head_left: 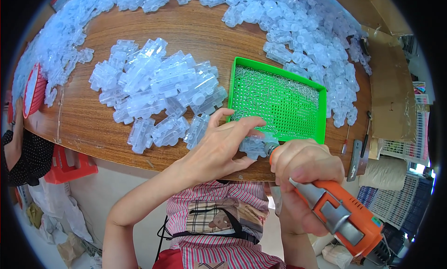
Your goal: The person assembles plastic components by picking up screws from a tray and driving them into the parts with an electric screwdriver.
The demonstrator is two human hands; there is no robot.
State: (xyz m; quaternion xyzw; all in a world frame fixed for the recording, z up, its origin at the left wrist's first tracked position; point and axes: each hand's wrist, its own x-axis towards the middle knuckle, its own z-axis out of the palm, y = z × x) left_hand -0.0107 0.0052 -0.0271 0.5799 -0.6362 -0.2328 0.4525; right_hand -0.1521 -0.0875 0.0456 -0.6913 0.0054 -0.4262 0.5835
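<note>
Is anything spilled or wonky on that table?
Nothing really stands out. The little silver pieces lie inside the green tray. The red basket at left looks tilted, but that may just be the picture bending.

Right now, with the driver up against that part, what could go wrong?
1. The orange power driver has its nose close to the left hand; if it slips off the clear plastic part, it could nick a finger.
2. Left fingers reach over the near side of the green tray; a bump might scatter its loose screws.
3. Loose clear parts lie near the table edge; the left forearm could brush some off.
</note>
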